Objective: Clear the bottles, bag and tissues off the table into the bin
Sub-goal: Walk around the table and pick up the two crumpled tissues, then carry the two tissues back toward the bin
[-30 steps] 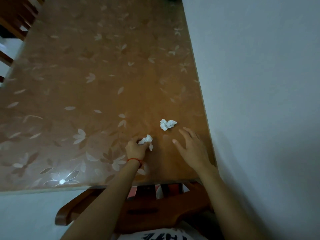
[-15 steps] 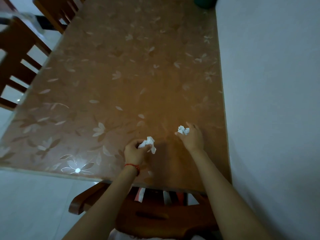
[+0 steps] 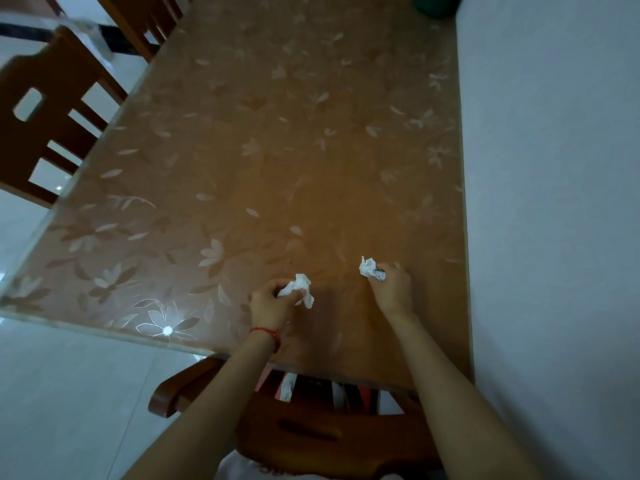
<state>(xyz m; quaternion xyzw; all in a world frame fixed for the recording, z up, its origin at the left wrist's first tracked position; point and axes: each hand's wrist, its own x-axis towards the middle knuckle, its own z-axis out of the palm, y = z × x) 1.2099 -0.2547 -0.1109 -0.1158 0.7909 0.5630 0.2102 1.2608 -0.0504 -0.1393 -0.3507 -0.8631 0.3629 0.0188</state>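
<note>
While both arms reach over the near end of the table (image 3: 311, 150), the left hand (image 3: 272, 304) curls its fingers around one crumpled tissue (image 3: 298, 288) just above the tabletop. The right hand (image 3: 393, 289), nearer the table's wall-side edge, pinches a second tissue (image 3: 370, 268), and a wooden chair (image 3: 311, 434) stands tucked at the table's near end.

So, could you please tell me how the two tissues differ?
The left tissue sits nearer the table edge, a loose end hanging below the left hand; the right tissue is a tighter wad poking beyond the right hand. Both are white, crumpled and gripped.
</note>
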